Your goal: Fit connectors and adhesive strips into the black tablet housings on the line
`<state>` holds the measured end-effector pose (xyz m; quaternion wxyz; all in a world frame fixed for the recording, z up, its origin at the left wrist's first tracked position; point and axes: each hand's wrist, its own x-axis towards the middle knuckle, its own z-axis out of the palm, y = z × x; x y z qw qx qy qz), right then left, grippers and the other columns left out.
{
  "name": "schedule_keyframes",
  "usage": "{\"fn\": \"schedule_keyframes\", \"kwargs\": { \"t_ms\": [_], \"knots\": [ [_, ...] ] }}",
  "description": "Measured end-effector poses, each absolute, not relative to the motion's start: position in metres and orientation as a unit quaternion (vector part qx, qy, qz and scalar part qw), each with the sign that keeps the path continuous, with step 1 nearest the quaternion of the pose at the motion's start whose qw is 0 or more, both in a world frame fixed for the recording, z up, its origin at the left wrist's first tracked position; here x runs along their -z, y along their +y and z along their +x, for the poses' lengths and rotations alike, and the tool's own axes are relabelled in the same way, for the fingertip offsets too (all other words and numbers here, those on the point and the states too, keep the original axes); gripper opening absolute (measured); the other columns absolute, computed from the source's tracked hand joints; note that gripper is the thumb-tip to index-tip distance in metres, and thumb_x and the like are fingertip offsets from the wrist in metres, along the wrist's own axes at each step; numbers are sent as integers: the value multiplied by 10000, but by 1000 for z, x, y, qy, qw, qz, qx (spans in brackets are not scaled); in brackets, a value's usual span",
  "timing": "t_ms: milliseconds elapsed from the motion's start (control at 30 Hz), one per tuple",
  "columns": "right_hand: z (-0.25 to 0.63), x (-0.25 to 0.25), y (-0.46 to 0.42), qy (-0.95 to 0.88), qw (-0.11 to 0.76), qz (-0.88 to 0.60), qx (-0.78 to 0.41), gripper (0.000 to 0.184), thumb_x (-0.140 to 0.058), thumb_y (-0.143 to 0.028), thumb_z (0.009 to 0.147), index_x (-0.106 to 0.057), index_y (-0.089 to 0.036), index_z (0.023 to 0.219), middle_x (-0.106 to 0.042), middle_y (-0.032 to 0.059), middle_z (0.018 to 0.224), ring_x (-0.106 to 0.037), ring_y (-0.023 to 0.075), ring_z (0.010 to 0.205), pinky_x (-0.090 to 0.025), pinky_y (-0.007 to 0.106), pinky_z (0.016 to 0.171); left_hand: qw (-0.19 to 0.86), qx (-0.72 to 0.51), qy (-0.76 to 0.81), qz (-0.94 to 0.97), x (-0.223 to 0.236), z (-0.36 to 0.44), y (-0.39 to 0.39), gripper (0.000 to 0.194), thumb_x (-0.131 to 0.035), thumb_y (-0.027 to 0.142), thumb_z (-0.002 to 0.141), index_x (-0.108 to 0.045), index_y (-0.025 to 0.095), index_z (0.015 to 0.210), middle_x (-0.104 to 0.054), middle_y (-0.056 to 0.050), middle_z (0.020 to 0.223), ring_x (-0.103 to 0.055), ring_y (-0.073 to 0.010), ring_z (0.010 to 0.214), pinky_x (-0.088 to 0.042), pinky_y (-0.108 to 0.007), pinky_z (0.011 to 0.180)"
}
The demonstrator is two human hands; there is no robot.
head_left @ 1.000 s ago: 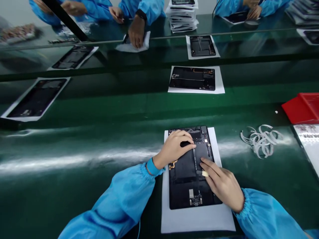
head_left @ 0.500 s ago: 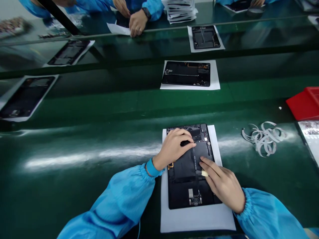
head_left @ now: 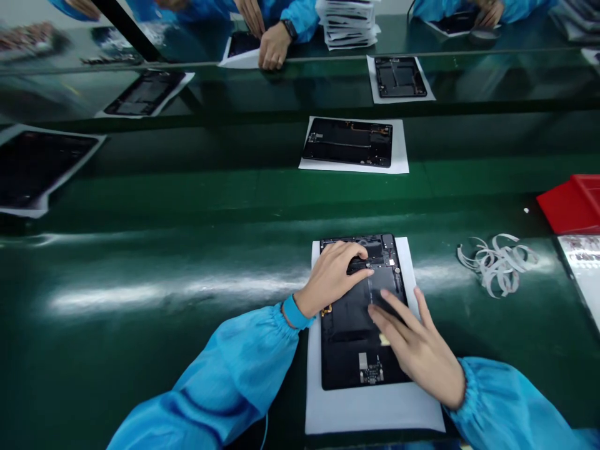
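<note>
An opened black tablet (head_left: 347, 344) with exposed circuit parts lies on a white paper sheet (head_left: 370, 412) in front of me. My left hand (head_left: 334, 275) rests on its upper left part, thumb and index finger apart with nothing visible between them. Over the right half is my right hand (head_left: 417, 347), its fingers spread and slightly blurred, the tips close to a thin strip (head_left: 370, 284) along the tablet's middle. Whether those tips touch the tablet I cannot tell. Partly behind the right fingers shows a small pale yellow tab (head_left: 384, 339).
Curled white strips (head_left: 499, 262) lie to the right, near a red bin (head_left: 574, 203). Beyond, another opened tablet (head_left: 349, 142) sits on paper, with a further one (head_left: 40, 165) at left. Across a raised ledge, a co-worker's hand (head_left: 274, 47) is near stacked papers (head_left: 349, 22).
My right fingers have spread apart, and the index finger has lifted. The left thumb and index finger have opened wider. The far-left tablet has shifted left in view.
</note>
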<state>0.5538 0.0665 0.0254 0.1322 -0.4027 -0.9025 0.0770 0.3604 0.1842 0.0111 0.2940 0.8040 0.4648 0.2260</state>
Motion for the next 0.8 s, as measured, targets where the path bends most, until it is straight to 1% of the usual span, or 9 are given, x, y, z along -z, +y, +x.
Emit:
{"fn": "schedule_keyframes", "kwargs": {
  "t_ms": [67, 133, 233, 300, 367, 433, 500, 600, 800],
  "knots": [
    [553, -23, 84, -891, 141, -422, -89, 542, -299, 53, 841, -505, -91, 1321, -610, 113, 1253, -251, 301, 1402, -145, 699, 1110, 300, -265, 465, 790, -12, 360, 184, 133, -623, 294, 870, -574, 201, 952, -644, -8, 949, -576, -173, 913, -434, -323, 828],
    [553, -21, 101, -882, 155, -432, -106, 531, -321, 30, 862, -489, -128, 1340, -636, 101, 1211, -249, 284, 1405, -148, 702, 1110, 296, -314, 466, 773, -13, 358, 178, 86, -553, 261, 911, -572, 193, 959, -642, -24, 956, -580, -165, 930, -448, -315, 840],
    [556, -15, 115, -867, 179, -444, -140, 502, -326, -19, 901, -472, -169, 1357, -637, 92, 1205, -260, 260, 1404, -144, 689, 1115, 268, -336, 439, 789, -17, 353, 153, 101, -503, 244, 938, -586, 185, 933, -651, -42, 973, -587, -165, 967, -453, -323, 878],
    [559, -10, 117, -851, 215, -450, -167, 491, -315, -42, 915, -463, -181, 1362, -629, 90, 1213, -292, 241, 1392, -164, 657, 1126, 250, -286, 395, 837, -18, 347, 128, 134, -496, 260, 947, -606, 188, 969, -668, -44, 1037, -587, -177, 1037, -444, -342, 925],
    [562, -6, 118, -824, 269, -464, -185, 453, -312, -75, 937, -476, -192, 1343, -622, 89, 1221, -363, 225, 1353, -192, 610, 1140, 226, -203, 348, 887, -20, 340, 105, 260, -499, 353, 947, -596, 192, 1127, -653, -56, 1179, -540, -220, 1179, -414, -392, 1002],
    [565, -2, 118, -787, 325, -488, -192, 394, -323, -112, 960, -515, -204, 1291, -622, 86, 1215, -441, 218, 1292, -229, 568, 1140, 194, -125, 319, 919, -20, 335, 88, 474, -484, 463, 932, -494, 194, 1322, -566, -71, 1346, -433, -270, 1314, -357, -455, 1075],
    [566, 0, 119, -757, 361, -508, -196, 345, -337, -137, 974, -549, -210, 1237, -627, 86, 1198, -488, 215, 1240, -263, 539, 1130, 166, -73, 316, 931, -21, 334, 82, 581, -462, 505, 929, -387, 208, 1422, -458, -67, 1452, -351, -297, 1375, -307, -495, 1111],
    [566, 2, 121, -740, 381, -516, -205, 315, -352, -162, 982, -571, -216, 1203, -631, 83, 1180, -507, 216, 1214, -281, 520, 1122, 146, -54, 345, 926, -19, 338, 88, 587, -441, 518, 934, -356, 242, 1445, -378, -30, 1507, -309, -313, 1397, -253, -525, 1137],
    [566, 3, 121, -741, 373, -515, -218, 315, -343, -178, 990, -587, -211, 1185, -641, 88, 1137, -511, 221, 1195, -281, 523, 1110, 131, -84, 399, 903, -16, 349, 113, 585, -404, 539, 940, -396, 209, 1423, -382, -20, 1506, -248, -321, 1420, -174, -552, 1162]
  ]
}}
